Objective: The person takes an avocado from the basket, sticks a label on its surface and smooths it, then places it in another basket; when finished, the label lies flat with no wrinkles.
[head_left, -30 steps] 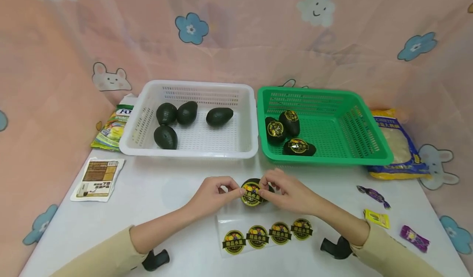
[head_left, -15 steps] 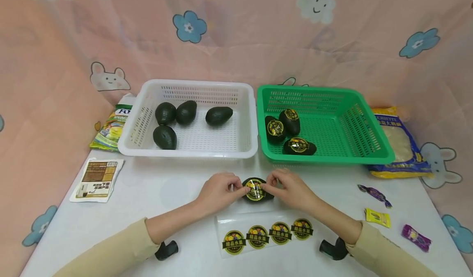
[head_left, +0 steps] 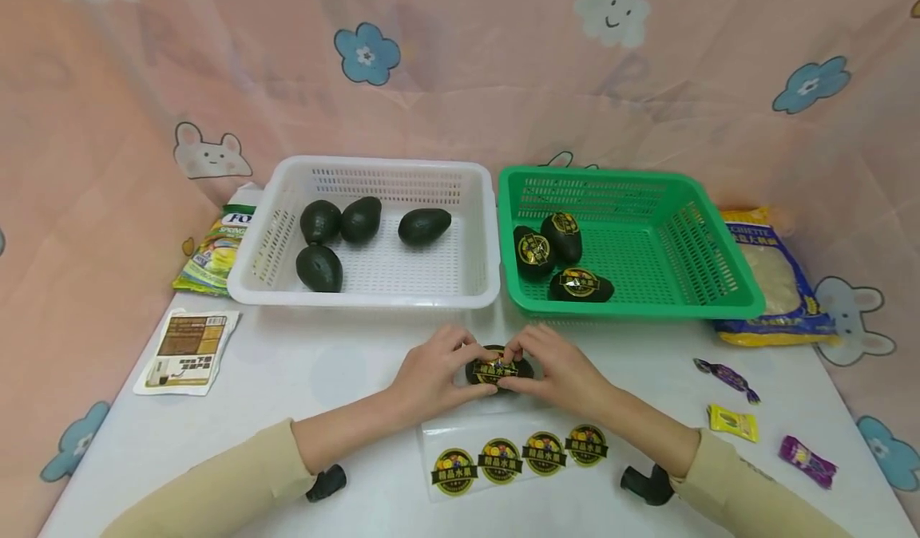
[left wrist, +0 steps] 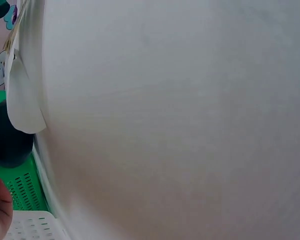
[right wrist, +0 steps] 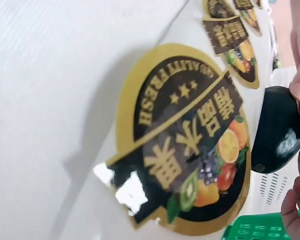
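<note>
A dark avocado (head_left: 472,372) lies on the white table in front of the baskets, a round black-and-gold fruit sticker (head_left: 491,369) on its top. My left hand (head_left: 431,370) holds its left end, index finger over the sticker and thumb along the near side. From the right, my right hand (head_left: 561,370) holds it too, fingertips on the sticker's upper edge and thumb at the lower edge. Just nearer to me lies a clear sheet (head_left: 517,486) with several more stickers (head_left: 501,460). The right wrist view shows a sticker (right wrist: 190,145) close up, with the avocado (right wrist: 277,130) behind.
Several unlabelled avocados (head_left: 319,269) sit in the white basket (head_left: 366,298). Beside it, the green basket (head_left: 647,310) holds three stickered avocados (head_left: 580,285). Food bags (head_left: 219,247) flank the baskets, a flat packet (head_left: 188,352) lies left, and wrapped candies (head_left: 733,423) lie right.
The fingers have gone from pinching the sticker's edges to pressing it and holding the avocado. My left hand's thumb has come round to the near side. The baskets' contents are unchanged.
</note>
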`<move>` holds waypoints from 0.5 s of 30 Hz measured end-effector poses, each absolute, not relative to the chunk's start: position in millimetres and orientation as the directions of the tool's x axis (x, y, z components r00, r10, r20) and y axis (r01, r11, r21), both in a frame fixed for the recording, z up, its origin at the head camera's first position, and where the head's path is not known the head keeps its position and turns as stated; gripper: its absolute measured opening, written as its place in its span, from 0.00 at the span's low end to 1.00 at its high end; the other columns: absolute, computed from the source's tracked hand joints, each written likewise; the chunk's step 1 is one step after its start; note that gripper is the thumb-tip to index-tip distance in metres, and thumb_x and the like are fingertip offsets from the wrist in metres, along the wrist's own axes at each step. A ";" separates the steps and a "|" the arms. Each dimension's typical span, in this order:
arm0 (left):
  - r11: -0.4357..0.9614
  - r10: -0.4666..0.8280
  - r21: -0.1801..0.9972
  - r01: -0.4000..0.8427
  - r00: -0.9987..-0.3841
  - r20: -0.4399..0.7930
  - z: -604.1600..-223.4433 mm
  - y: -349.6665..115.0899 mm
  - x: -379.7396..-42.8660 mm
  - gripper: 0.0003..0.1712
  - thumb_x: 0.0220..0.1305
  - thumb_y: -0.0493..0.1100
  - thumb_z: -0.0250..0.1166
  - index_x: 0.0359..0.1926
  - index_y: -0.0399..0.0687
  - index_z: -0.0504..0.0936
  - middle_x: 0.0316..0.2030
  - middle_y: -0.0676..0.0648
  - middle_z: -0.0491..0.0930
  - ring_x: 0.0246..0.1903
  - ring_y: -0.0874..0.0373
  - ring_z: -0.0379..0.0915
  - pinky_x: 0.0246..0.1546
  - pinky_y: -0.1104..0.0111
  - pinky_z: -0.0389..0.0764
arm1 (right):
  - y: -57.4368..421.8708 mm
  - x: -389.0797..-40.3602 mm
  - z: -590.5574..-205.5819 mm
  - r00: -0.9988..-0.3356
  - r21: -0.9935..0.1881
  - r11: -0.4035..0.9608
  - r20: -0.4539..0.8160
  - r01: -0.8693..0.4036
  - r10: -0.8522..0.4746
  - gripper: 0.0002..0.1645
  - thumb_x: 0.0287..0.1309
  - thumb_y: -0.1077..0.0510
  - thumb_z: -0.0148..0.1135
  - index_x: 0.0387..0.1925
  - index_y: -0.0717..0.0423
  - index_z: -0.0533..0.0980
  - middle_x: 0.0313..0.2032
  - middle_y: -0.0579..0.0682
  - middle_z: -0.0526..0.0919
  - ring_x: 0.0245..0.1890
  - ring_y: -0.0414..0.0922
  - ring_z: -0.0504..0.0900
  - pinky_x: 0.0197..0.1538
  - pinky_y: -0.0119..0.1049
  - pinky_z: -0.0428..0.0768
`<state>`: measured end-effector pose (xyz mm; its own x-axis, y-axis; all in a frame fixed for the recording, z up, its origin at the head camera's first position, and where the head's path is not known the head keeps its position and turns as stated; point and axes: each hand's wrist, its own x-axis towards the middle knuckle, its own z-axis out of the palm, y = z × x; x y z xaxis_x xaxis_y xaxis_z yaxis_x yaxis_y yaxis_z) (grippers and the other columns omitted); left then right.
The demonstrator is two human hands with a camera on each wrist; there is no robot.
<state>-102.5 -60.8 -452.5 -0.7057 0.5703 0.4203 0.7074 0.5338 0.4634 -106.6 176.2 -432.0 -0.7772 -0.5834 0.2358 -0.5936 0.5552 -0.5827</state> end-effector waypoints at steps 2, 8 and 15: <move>0.522 0.567 0.487 0.700 -0.712 0.415 -452.6 -59.2 -103.2 0.24 0.51 0.58 0.75 0.49 0.58 0.83 0.42 0.56 0.73 0.41 0.63 0.67 0.31 0.73 0.74 | 179.2 -106.4 -430.8 -0.835 -0.659 0.565 0.182 -0.496 -0.519 0.13 0.53 0.49 0.73 0.37 0.44 0.78 0.34 0.40 0.77 0.35 0.42 0.73 0.37 0.34 0.74; 0.498 0.649 0.512 0.700 -0.692 0.315 -447.9 -52.4 -109.6 0.42 0.46 0.63 0.76 0.62 0.57 0.75 0.57 0.53 0.72 0.57 0.59 0.67 0.51 0.64 0.76 | 195.2 -107.9 -421.5 -0.960 -0.952 0.269 -0.201 0.144 -0.196 0.25 0.64 0.49 0.64 0.55 0.61 0.75 0.45 0.51 0.83 0.44 0.44 0.81 0.46 0.35 0.79; 0.458 0.782 0.490 0.742 -0.598 0.175 -432.9 -44.4 -116.9 0.35 0.50 0.52 0.76 0.60 0.57 0.77 0.54 0.53 0.75 0.52 0.60 0.71 0.47 0.67 0.77 | 201.3 -113.2 -412.7 -0.913 -0.876 -0.266 -0.403 0.403 -0.057 0.14 0.67 0.54 0.61 0.47 0.59 0.74 0.38 0.44 0.86 0.40 0.34 0.82 0.42 0.23 0.77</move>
